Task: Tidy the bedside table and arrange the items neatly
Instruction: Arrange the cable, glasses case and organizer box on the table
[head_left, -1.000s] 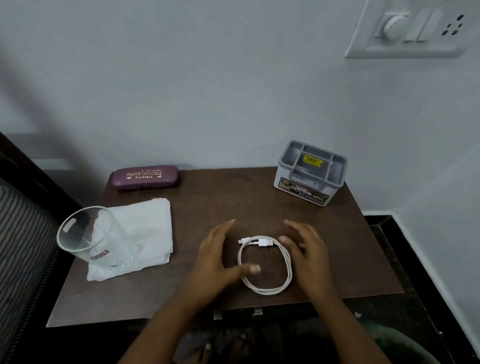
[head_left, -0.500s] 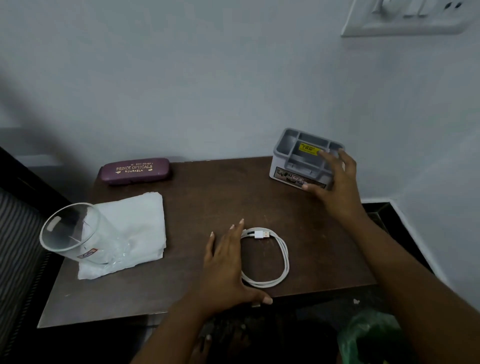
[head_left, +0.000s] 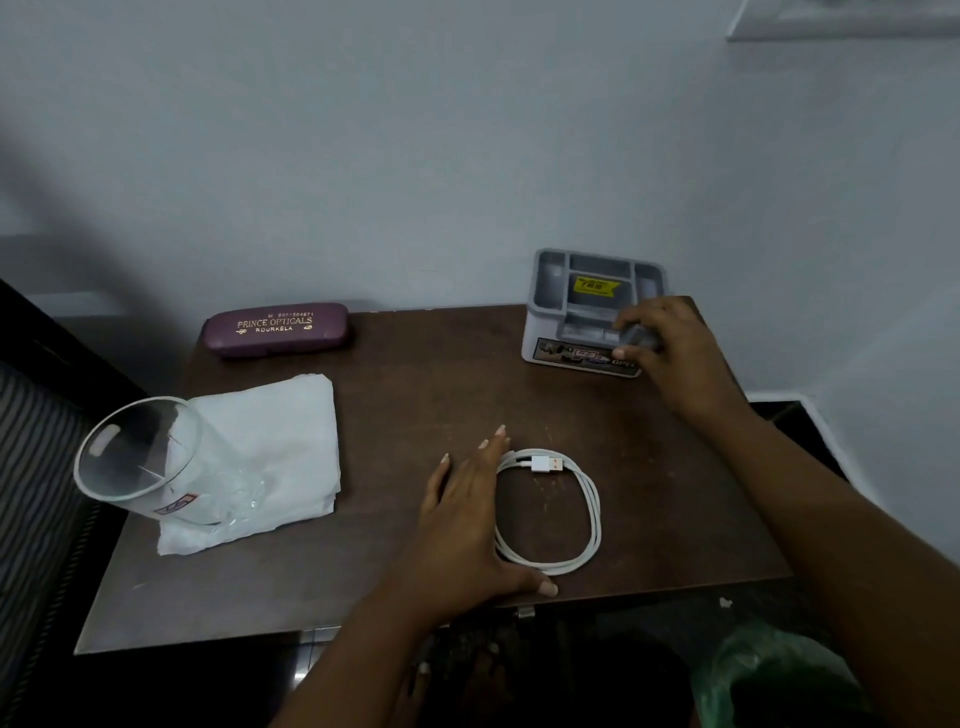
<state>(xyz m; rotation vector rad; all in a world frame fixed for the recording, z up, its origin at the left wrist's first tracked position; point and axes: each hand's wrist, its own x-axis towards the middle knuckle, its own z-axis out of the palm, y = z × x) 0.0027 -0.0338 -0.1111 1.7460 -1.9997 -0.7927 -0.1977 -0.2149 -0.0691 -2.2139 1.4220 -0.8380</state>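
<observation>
Head view shows me the left hand lying flat, fingers straight, on the bedside table, touching the coiled white cable near the front edge; the right hand grips the front right corner of the grey organiser at the far right.

At the far right corner of the table, the right hand covers the near right corner of the grey organizer and the end of its front label. The yellow sticker inside is too small to read. Near the table's front edge, the left hand hides part of the left arc of the white cable. High above the table, a switch plate is cut off by the top edge.
</observation>
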